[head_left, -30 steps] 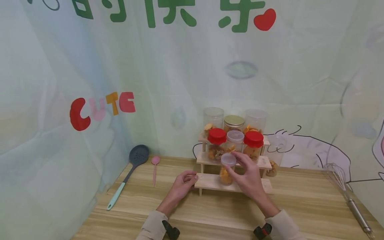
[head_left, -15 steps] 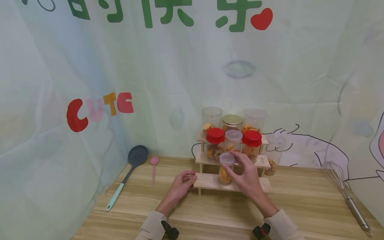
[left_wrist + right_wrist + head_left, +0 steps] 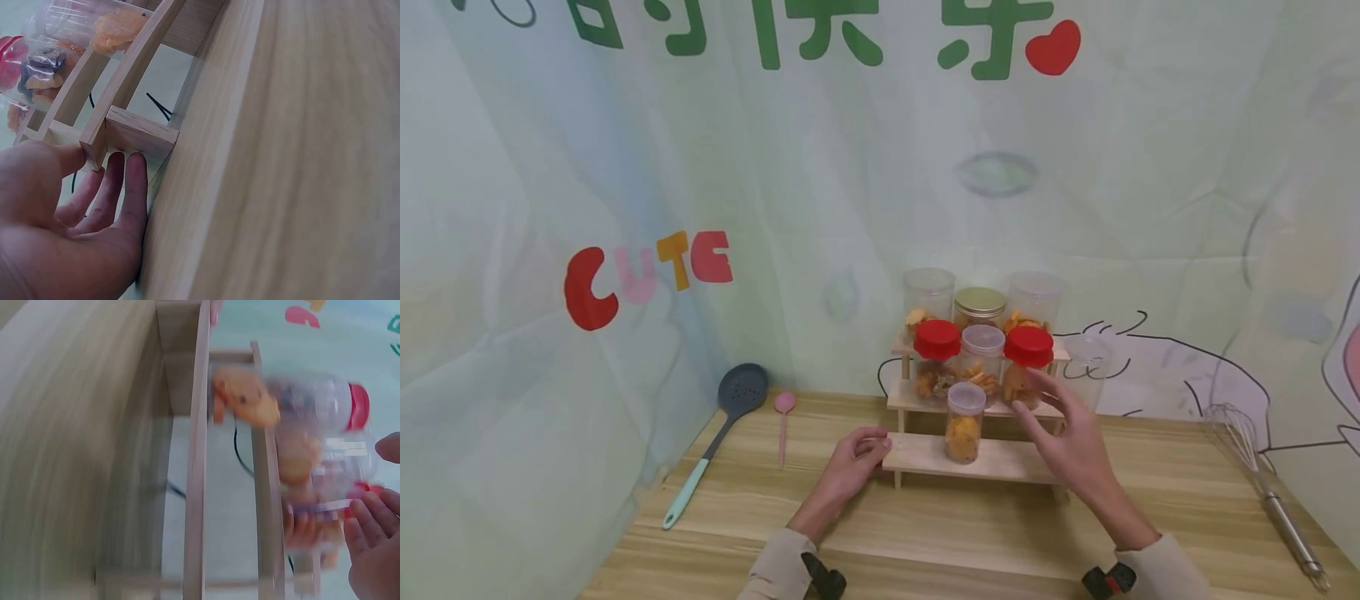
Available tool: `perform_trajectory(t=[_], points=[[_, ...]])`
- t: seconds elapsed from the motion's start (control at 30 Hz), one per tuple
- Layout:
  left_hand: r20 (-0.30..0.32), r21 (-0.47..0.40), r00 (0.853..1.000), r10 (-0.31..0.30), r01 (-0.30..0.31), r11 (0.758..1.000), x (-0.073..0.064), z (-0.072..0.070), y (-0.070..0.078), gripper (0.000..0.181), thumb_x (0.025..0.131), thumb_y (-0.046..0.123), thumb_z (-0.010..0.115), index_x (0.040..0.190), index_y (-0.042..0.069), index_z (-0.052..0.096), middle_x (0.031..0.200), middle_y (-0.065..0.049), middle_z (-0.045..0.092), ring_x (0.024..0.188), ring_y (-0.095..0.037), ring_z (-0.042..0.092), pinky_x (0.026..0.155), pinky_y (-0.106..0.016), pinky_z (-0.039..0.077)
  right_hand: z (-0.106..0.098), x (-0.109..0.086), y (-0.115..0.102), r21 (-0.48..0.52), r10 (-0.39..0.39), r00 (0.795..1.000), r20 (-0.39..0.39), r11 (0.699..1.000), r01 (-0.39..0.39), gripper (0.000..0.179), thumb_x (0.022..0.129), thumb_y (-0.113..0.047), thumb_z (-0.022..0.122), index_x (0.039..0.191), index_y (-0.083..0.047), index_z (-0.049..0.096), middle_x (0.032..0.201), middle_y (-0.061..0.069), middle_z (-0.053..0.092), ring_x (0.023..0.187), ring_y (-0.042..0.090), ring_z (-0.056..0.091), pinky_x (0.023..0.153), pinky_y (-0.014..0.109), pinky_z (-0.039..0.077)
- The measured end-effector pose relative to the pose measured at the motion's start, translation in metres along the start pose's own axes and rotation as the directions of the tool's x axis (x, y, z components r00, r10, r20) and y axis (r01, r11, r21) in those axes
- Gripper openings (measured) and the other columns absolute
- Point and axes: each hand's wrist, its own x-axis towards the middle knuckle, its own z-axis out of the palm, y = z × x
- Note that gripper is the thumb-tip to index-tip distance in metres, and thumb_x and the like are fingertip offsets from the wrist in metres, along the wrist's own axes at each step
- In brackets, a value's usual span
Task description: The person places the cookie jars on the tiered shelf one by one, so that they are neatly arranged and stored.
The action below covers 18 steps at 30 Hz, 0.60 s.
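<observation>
A small clear jar [image 3: 964,423] with a translucent lid and orange snacks stands upright on the lowest step of a wooden tiered rack [image 3: 910,454]. My left hand [image 3: 853,462] holds the left end of that step, thumb on top and fingers reaching underneath in the left wrist view. To the right of the small jar, my right hand [image 3: 1071,437] is empty, thumb and fingers spread apart. Its fingertips overlap the right red-lidded jar [image 3: 1028,367] in the head view. Another red-lidded jar [image 3: 937,362] and a translucent-lidded jar [image 3: 981,362] share the middle step.
On the top step are two tall clear jars and a gold-lidded jar [image 3: 980,307]. Another clear jar [image 3: 1088,358] is partly hidden behind my right hand. A slotted turner [image 3: 722,425] and pink spoon [image 3: 783,425] lie left, a whisk [image 3: 1273,500] right.
My right hand has let go of the small jar and moved right, leaving the jar on the lowest step. My left hand stays at the rack's end.
</observation>
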Motion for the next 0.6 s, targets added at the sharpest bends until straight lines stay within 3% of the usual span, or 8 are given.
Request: perform_trajectory(t=[0.1,0.3,0.37,0.5,0.6], points=[[0.0,-0.008,1.0,-0.001,0.001,1.0,0.001,0.0,-0.001,0.042,0.111,0.018,0.064,0.142,-0.01,0.058,0.13,-0.03,0.071,0.109,-0.022,0.071,0.094,-0.046,0.065,-0.016,0.0,0.011,-0.039,0.012,1.0,-0.026,0.999,-0.013,0.054,0.101,-0.017,0.079,0.15,-0.007,0.06,0.144,0.015,0.068,0.133,0.032,0.063,0.106,-0.001,0.036],[-0.002,-0.003,1.0,0.004,-0.004,1.0,0.001,0.0,0.001,0.042,0.111,0.018,0.063,0.142,-0.01,0.058,0.131,-0.03,0.07,0.11,-0.021,0.071,0.093,-0.042,0.066,-0.043,0.006,0.03,-0.042,0.043,0.993,-0.106,0.998,-0.047,0.05,0.103,-0.017,0.076,0.148,-0.004,0.06,0.139,0.017,0.07,0.126,0.006,0.06,0.105,0.0,0.039],[-0.003,0.0,1.0,0.004,-0.004,1.0,0.001,0.0,0.0,0.042,0.111,0.018,0.063,0.142,-0.01,0.058,0.131,-0.03,0.07,0.111,-0.022,0.071,0.093,-0.044,0.065,-0.05,0.009,0.036,-0.049,0.079,0.989,-0.127,0.995,-0.086,0.05,0.104,-0.021,0.075,0.149,-0.004,0.06,0.14,0.018,0.07,0.128,0.009,0.061,0.104,0.0,0.04],[-0.003,0.0,1.0,0.001,-0.001,1.0,-0.001,0.0,0.001,0.042,0.111,0.019,0.064,0.142,-0.009,0.058,0.132,-0.029,0.07,0.112,-0.024,0.071,0.095,-0.046,0.065,-0.061,0.014,0.049,-0.074,0.17,0.976,-0.137,0.981,-0.182,0.056,0.106,-0.03,0.072,0.153,-0.004,0.055,0.146,0.02,0.065,0.135,0.032,0.06,0.102,-0.001,0.039],[0.005,0.002,1.0,0.004,-0.004,1.0,-0.001,0.0,0.001,0.043,0.111,0.019,0.063,0.142,-0.009,0.057,0.133,-0.03,0.07,0.113,-0.024,0.071,0.096,-0.046,0.065,-0.066,0.017,0.058,-0.077,0.229,0.964,-0.131,0.968,-0.241,0.061,0.108,-0.033,0.069,0.156,-0.002,0.051,0.151,0.023,0.06,0.14,0.039,0.057,0.114,0.016,0.047]])
